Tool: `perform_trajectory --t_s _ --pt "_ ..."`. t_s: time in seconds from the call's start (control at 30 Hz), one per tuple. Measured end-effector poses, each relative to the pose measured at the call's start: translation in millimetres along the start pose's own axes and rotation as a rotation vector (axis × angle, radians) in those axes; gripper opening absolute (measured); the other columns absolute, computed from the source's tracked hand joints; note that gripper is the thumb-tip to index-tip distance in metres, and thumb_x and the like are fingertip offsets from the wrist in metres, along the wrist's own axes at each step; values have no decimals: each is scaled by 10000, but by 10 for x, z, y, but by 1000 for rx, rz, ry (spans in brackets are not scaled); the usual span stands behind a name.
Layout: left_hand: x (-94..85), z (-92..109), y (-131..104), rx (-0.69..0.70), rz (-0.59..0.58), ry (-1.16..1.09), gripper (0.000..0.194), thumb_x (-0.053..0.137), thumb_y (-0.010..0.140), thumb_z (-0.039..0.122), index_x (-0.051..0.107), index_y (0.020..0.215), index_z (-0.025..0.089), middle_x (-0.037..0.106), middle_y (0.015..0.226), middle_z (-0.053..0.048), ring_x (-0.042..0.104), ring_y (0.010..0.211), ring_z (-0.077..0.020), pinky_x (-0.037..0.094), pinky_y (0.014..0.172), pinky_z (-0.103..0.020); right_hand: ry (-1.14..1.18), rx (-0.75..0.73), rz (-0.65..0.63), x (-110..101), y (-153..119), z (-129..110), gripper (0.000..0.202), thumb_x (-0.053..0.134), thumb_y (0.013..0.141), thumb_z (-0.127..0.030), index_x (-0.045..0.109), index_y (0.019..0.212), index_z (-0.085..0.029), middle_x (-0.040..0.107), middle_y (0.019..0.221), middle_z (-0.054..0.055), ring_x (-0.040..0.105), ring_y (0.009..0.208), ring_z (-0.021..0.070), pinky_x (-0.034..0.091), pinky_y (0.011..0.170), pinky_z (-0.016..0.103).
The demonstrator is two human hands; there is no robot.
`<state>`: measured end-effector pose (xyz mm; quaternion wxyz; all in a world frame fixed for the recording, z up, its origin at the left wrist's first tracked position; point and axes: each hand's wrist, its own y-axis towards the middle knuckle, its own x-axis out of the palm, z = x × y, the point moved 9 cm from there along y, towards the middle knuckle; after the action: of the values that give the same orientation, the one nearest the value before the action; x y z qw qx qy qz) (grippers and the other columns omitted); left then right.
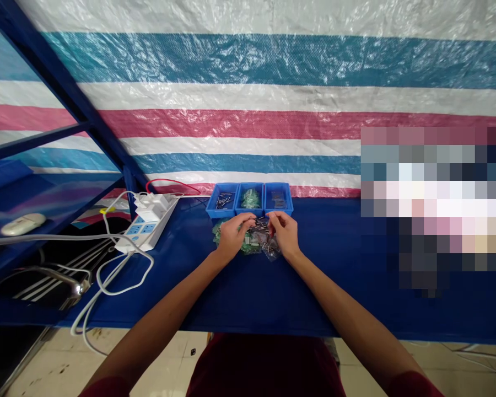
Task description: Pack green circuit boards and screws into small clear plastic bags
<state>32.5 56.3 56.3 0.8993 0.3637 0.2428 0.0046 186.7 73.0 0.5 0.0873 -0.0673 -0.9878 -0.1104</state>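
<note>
My left hand [232, 237] has its thumb and fingertips closed together above a pile of small clear bags. Whatever is pinched there is too small to make out. Across from it, my right hand [286, 234] is also closed at the fingertips, and its contents are hidden. Between them lie dark screw-like pieces in clear plastic bags [271, 249] and green pieces in clear bags [250, 246]. Just behind the hands stand three blue trays: the left tray [220, 214] with dark screws, the middle tray [249, 212] with green pieces, the right tray [279, 212] with greyish pieces.
A white power strip [161, 226] with plugs lies to the left on the blue table [248, 298]. White cables [151, 270] loop over the table's front edge. A blue metal frame [58, 71] rises at left. Striped sheeting [248, 60] hangs behind. The right side is partly pixelated.
</note>
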Motion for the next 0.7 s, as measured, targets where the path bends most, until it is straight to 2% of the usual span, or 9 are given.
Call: perform_trajectory --t_s 0.07,0.13,0.23,0.37,0.53,0.7 --pt "14 -142 6 -136 0 -119 172 562 873 311 612 974 181 657 676 8 630 620 -127 511 652 -238 -10 7 29 -44 20 4 314 587 789 -501 627 788 -190 514 569 -30 453 447 102 373 423 240" --pt "34 -231 6 -218 9 -263 183 582 855 331 588 936 167 621 656 17 586 561 -107 493 589 -223 -11 14 41 -59 28 17 315 580 790 -503 625 783 -191 507 566 -32 448 443 104 369 422 241" --pt "77 -282 6 -273 0 -431 191 591 846 341 575 873 153 595 658 15 546 500 -85 470 524 -211 -26 7 31 -37 17 20 298 579 792 -489 625 778 -195 505 567 -33 443 443 103 370 430 242" --pt "141 -274 0 -291 -53 -521 200 573 860 342 597 906 148 587 664 13 561 475 -83 477 498 -212 -50 5 9 -2 -11 8 294 578 792 -487 627 777 -197 508 566 -32 446 450 105 372 436 241" --pt "172 -323 -5 -358 -64 -497 279 576 848 385 642 937 129 652 716 -32 637 569 -127 526 543 -237 -70 -12 11 -9 -19 -22 294 565 803 -481 634 783 -197 510 574 -28 451 455 105 371 441 238" --pt "160 -373 -8 -416 -59 -498 377 675 768 384 655 1041 125 719 882 -94 693 807 -214 565 699 -307 -90 -18 22 -26 -14 -17 294 557 806 -485 636 782 -203 517 574 -25 458 458 112 369 443 241"
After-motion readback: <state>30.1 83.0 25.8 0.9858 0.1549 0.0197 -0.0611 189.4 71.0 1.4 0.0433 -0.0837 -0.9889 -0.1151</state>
